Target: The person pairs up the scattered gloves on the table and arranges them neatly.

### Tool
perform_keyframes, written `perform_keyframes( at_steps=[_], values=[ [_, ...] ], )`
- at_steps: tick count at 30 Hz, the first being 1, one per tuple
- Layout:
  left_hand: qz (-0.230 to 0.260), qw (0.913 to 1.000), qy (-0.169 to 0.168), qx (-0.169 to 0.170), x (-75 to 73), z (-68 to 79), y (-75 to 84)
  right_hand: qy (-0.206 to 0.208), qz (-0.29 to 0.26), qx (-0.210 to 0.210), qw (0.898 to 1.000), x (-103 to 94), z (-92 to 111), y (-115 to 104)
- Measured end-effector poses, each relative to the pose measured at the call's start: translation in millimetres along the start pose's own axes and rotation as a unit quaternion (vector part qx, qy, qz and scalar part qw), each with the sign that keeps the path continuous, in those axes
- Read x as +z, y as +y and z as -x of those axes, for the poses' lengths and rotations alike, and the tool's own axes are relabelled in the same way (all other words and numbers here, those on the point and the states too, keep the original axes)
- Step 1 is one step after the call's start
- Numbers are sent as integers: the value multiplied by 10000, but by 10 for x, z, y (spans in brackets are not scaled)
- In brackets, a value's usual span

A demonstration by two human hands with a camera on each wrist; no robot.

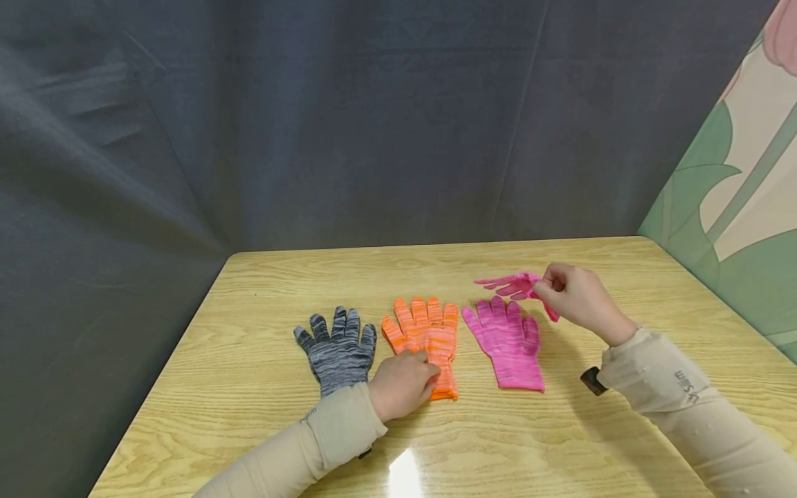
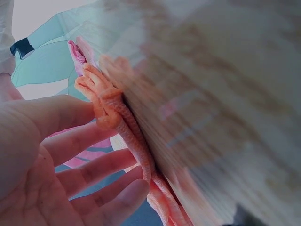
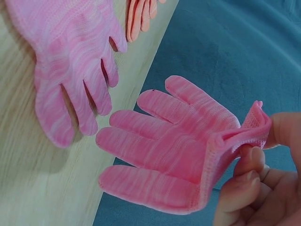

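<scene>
My right hand (image 1: 575,296) pinches a pink knit glove (image 1: 513,284) by its cuff, holding it above the table. In the right wrist view this raised glove (image 3: 164,141) hangs with its fingers spread, and thumb and fingertips grip the cuff edge. A second pink glove (image 1: 507,342) lies flat below it, fingers pointing away. My left hand (image 1: 403,384) rests over the lower part of an orange glove (image 1: 429,325), covering some of it. The left wrist view shows fairly straight fingers touching the orange glove's edge (image 2: 134,136). Beside it lies a grey-black glove (image 1: 339,356), partly hidden by the left forearm.
The gloves lie in a row on a light wooden table (image 1: 249,332). A dark cloth (image 1: 373,124) hangs behind and to the left. On the right stands a leaf-patterned wall (image 1: 735,200). A black wrist device (image 1: 593,380) shows at the right sleeve.
</scene>
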State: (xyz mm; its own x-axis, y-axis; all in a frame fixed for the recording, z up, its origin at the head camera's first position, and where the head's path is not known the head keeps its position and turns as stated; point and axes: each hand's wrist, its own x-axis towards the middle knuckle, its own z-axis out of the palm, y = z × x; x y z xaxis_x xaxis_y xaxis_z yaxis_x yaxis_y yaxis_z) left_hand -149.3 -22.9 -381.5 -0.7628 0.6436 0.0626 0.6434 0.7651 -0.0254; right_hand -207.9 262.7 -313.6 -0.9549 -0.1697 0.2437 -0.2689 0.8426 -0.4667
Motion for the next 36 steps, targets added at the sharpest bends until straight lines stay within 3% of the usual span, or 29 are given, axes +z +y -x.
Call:
perform_keyframes(
  at_steps=[36],
  values=[
    [6, 10000, -40, 14, -10, -9, -5, -314, -72, -120, 9994, 177, 138, -34]
  ],
)
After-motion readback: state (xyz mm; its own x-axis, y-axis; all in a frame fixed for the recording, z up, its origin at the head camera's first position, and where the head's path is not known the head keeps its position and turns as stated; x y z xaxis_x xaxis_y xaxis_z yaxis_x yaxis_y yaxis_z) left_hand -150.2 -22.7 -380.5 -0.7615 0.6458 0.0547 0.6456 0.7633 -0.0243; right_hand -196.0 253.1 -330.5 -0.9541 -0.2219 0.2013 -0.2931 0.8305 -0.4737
